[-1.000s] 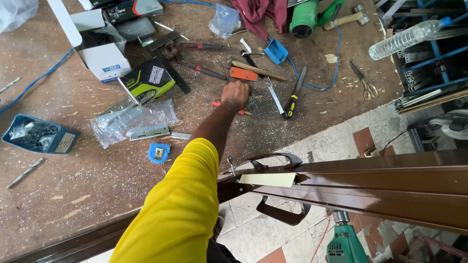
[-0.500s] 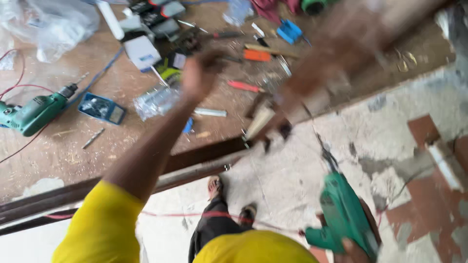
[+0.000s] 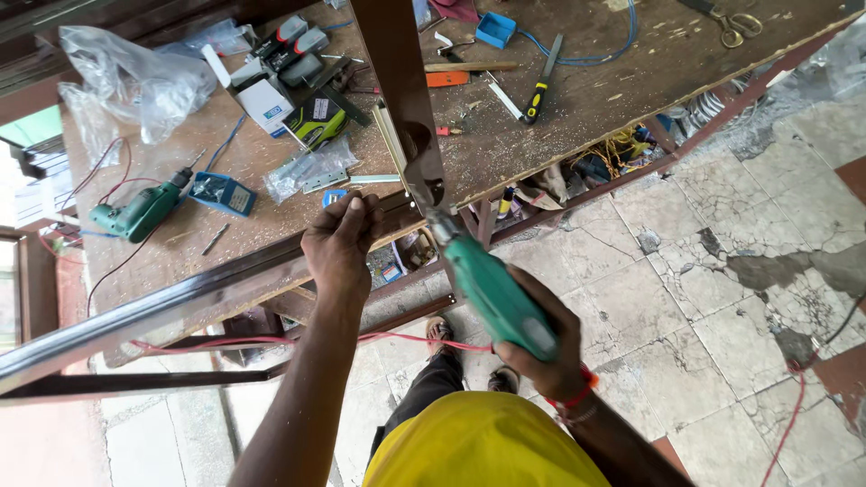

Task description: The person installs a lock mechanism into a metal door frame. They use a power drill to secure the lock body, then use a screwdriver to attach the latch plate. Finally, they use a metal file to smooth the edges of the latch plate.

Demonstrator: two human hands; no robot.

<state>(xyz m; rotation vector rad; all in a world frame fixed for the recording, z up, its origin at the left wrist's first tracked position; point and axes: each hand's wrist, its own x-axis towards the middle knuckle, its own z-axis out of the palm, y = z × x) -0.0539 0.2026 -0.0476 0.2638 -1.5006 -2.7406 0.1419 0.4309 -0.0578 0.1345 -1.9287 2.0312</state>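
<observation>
While drilling is under way: brown metal profile (image 3: 397, 81) is steadied.
Left hand (image 3: 338, 248): pressed on its joint, fingers together.
Right hand (image 3: 541, 347): closed round green drill (image 3: 496, 293), bit at the joint.
Left: fastening not visibly finished.
</observation>
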